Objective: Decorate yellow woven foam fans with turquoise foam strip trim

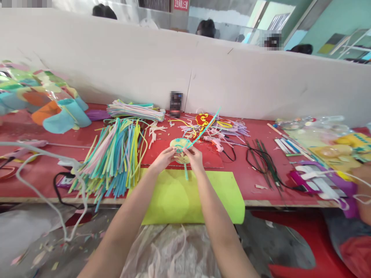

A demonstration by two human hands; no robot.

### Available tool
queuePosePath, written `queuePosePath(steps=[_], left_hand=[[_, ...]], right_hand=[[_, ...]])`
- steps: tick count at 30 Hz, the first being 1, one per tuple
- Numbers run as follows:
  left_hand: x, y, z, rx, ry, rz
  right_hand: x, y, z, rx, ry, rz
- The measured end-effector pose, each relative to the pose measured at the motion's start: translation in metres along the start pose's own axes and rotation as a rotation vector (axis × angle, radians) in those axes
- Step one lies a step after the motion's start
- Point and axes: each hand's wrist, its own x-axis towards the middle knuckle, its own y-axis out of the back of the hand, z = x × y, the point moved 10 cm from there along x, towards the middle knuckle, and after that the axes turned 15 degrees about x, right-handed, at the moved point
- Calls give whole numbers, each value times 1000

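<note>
A pale yellow round piece (175, 143) with turquoise trim sits between my hands, above a red board. My left hand (165, 157) is closed in a pinch at its left side. At its right side my right hand (194, 156) pinches a turquoise pipe cleaner (205, 128), whose free end slants up to the right. Below the fingers, another pale yellow rounded part (182, 158) shows, with a short turquoise end (186, 172) hanging down. My fingertips hide part of the contact. A yellow-green sheet (185, 197) lies under my forearms, bending over the table edge.
Left of my hands lies a big heap of coloured pipe cleaners (116, 154), with another bundle (136, 111) behind. A pink glue gun (215, 143) with a black cord rests at right. A white partition (130, 65) stands behind the red table (240, 185). Another person's arm (363, 189) shows at far right.
</note>
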Motion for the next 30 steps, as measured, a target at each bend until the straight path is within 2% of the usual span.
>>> queuePosePath(steps=[4,9,16,22,30], left_hand=[[1,8,11,165,-149,192],[-6,16,26,397,-275,378],[-9,22,29,480,-273,415],[-14,12,42,667,-352,392],[-12,21,35,613,-313,427]], right_hand=[[1,11,0,-5,34,101],[-1,7,1,7,26,91],[0,6,9,52,-34,71],[1,6,12,98,-54,52],[0,0,9,94,-40,9]])
